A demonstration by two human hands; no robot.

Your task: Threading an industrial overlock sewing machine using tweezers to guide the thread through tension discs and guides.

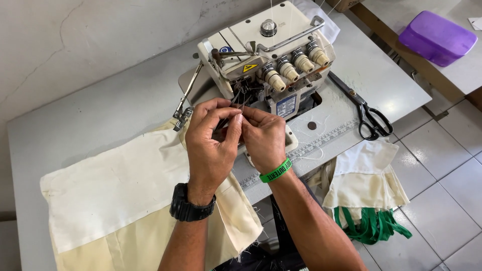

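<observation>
Now, hands: left hand [211, 145] and right hand [262, 135] pinched together on fine white thread [241, 108], before boxy cream metal overlock machine [266, 55].
Cloth: matte cream woven panel [120, 195], left of machine.

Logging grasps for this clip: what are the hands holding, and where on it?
Both hands, left hand and right hand, pinch a fine thread between fingertips near the sewing machine; its end cannot be made out.

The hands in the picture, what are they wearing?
Both arms are bare, with no sleeves and no gloves. The left hand has a chunky black wristwatch strapped round its wrist. The right hand wears a thin green rubber wristband with dark lettering on it. No rings show on the fingers.
</observation>
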